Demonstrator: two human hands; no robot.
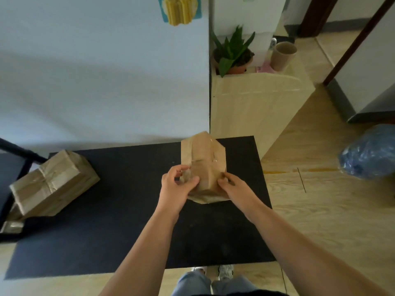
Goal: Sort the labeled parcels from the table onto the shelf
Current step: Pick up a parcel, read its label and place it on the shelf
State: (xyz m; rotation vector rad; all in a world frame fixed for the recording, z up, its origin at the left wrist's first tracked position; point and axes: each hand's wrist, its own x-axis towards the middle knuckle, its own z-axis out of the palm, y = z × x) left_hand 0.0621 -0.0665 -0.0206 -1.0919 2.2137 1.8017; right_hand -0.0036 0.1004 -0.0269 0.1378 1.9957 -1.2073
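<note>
A brown paper-wrapped parcel (203, 161) stands tilted over the right part of the black table (128, 210). My left hand (176, 185) grips its lower left side, fingers curled round the edge. My right hand (232, 185) holds its lower right side. Clear tape shines on the parcel's upper face; no label is readable. A bigger brown parcel (53, 182) lies at the table's left edge, resting on other wrapped parcels (11, 226) underneath it.
A pale wooden cabinet (256, 103) stands beyond the table's right corner, carrying a potted plant (233, 54) and a paper cup (283, 55). A blue plastic bag (369, 152) lies on the wooden floor at right. A white wall rises behind the table.
</note>
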